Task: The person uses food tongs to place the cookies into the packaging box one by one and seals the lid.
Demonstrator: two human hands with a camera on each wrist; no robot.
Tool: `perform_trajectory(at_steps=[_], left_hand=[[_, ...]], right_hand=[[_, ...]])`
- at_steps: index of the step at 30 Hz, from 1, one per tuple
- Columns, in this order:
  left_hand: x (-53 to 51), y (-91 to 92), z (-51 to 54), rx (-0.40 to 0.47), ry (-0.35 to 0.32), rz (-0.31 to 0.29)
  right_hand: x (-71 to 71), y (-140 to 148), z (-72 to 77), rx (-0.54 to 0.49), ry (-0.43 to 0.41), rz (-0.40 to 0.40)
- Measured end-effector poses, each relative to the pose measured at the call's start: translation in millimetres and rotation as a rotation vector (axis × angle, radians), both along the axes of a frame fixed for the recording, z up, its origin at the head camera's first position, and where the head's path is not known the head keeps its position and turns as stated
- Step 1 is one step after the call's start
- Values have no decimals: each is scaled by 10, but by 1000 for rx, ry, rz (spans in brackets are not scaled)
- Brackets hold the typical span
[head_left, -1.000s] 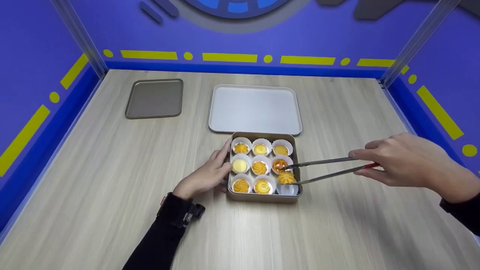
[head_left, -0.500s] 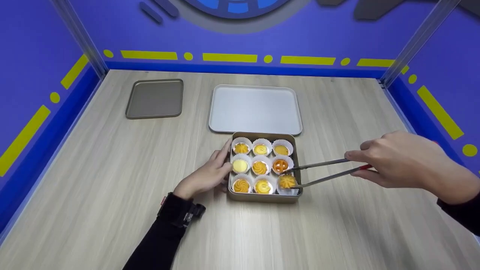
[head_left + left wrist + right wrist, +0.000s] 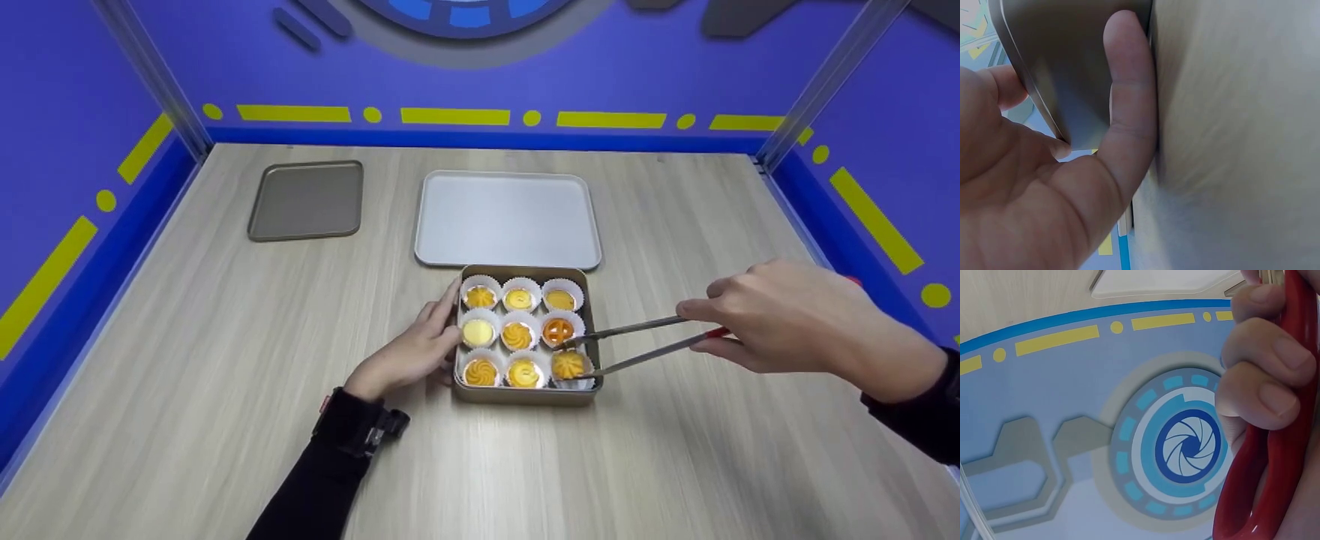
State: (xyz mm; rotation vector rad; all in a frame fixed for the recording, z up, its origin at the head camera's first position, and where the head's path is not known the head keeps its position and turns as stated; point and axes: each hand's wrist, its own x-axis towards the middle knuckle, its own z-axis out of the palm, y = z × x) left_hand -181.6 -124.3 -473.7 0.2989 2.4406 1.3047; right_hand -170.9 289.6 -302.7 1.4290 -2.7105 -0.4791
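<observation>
A metal tin [image 3: 525, 398] holds rows of small cookies in white paper cups. My left hand [image 3: 409, 352] rests against its left side. In the left wrist view, a finger [image 3: 1129, 84] lies along the tin's wall [image 3: 1067, 67], low by the table. My right hand [image 3: 787, 319] grips metal tongs [image 3: 645, 358] with red handles [image 3: 1300, 382]. The tong tips reach over the tin's right wall, on either side of a ridged golden cookie [image 3: 568, 365] at the near right paper cup. Whether the tips still pinch it is too small to tell.
Behind the tin lies a white tray [image 3: 506, 217], its front edge close to the tin's back wall. A brown square tray or lid [image 3: 306, 201] is at the back left of the wooden table [image 3: 247, 360]. Blue printed panels [image 3: 465, 82] border the table.
My right hand has moved left and the tong tips have gone down, bringing the ridged cookie from above the near right paper cup into it. The left hand stays at the tin.
</observation>
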Motion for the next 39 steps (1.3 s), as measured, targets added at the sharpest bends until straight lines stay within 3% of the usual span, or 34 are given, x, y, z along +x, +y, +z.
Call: perform_trajectory(at_steps=[13,32,39], left_hand=[[-3,11,10,21,-19,4],[-17,9,3,-26,15,1],[-8,-7,-3,-27,16,-8]], right_hand=[[2,12,-37,-36,25,42],[24,-17,-26,-37,17,7],[-5,59,-10,-118,45,-12]])
